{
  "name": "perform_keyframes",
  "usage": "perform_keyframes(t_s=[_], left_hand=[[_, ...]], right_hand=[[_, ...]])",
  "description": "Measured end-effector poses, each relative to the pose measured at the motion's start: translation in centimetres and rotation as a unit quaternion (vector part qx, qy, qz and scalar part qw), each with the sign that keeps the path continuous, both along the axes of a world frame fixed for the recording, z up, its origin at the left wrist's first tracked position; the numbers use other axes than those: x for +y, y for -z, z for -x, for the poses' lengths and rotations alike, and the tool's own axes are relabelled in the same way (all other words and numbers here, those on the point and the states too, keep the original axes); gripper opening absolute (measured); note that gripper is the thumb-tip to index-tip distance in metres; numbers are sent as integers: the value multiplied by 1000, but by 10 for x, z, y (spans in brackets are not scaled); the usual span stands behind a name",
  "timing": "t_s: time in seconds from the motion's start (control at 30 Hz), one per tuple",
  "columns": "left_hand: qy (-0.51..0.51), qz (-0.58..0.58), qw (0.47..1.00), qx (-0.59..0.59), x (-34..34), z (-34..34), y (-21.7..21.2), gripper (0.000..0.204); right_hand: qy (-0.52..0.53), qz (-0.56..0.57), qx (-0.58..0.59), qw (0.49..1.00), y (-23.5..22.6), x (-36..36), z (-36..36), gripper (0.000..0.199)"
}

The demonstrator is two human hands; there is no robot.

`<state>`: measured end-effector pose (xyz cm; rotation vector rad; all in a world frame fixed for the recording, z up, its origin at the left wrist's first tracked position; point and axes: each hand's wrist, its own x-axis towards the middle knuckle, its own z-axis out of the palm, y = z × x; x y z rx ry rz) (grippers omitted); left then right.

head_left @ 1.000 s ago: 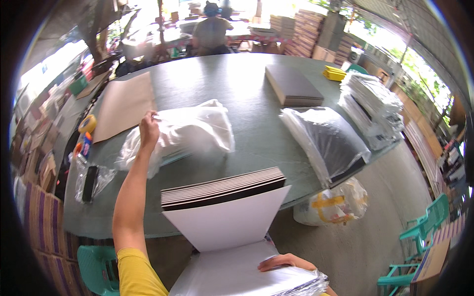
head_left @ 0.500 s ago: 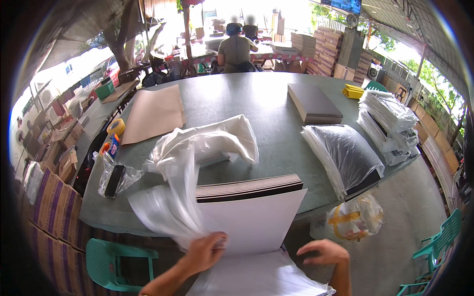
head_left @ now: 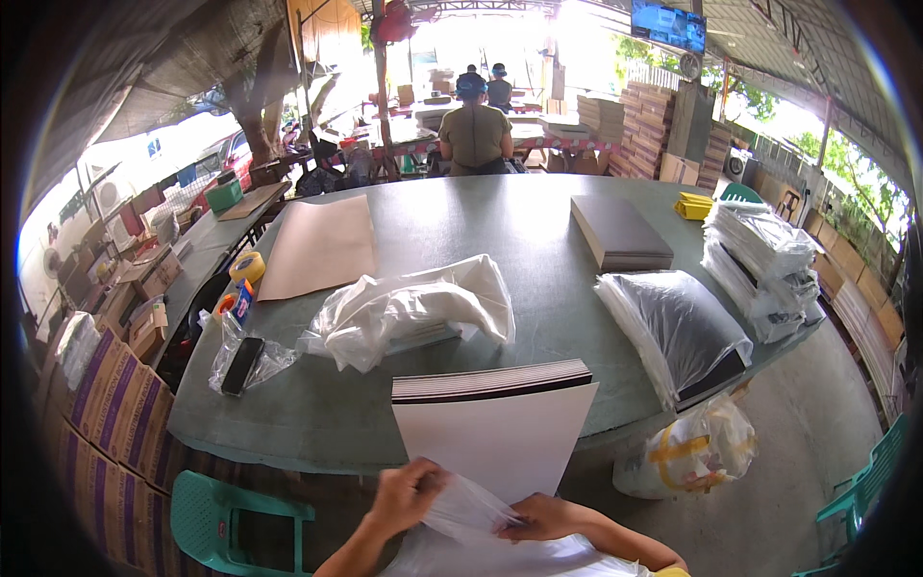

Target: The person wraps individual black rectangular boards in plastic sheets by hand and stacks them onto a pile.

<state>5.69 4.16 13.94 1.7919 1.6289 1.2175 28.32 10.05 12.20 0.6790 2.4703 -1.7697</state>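
A thin clear plastic bag [head_left: 467, 507] stretches between my two hands, its lower part spreading toward my body. My left hand [head_left: 408, 495] pinches it at one side. My right hand [head_left: 544, 517] is closed on its other side, with the fingertips partly hidden in the film. Just beyond my hands, a thick stack of boards [head_left: 495, 428] stands tilted near the table's front edge. Its nearest face is white, and pale and dark layers show along the top. Whether the stack's lower end is inside the bag cannot be seen.
On the green table [head_left: 317, 423] lie a crumpled plastic heap [head_left: 413, 313], brown paper [head_left: 319, 245], a phone [head_left: 242, 366] and tape rolls [head_left: 247, 266]. Dark boards [head_left: 620, 231] and plastic-wrapped stacks [head_left: 678, 332] sit right. Below are a green chair [head_left: 216, 524] and a taped plastic sack [head_left: 687, 452].
The loose plastic that was swinging up at the left has come down in front of the boards. My right hand has moved left and closed on the plastic. The view has tilted up slightly.
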Motion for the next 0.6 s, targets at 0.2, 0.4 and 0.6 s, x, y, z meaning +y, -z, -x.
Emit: perform_keyframes(t_s=[0.2, 0.4, 0.6], left_hand=[[-174, -160, 969, 72, 5, 26, -19, 26], [146, -1, 988, 49, 5, -34, -15, 29], [18, 135, 957, -257, 14, -20, 5, 29]], right_hand=[[124, -87, 127, 980, -1, 10, -23, 22], [74, -142, 137, 978, -22, 15, 5, 22], [236, 202, 280, 908, -29, 25, 8, 34]])
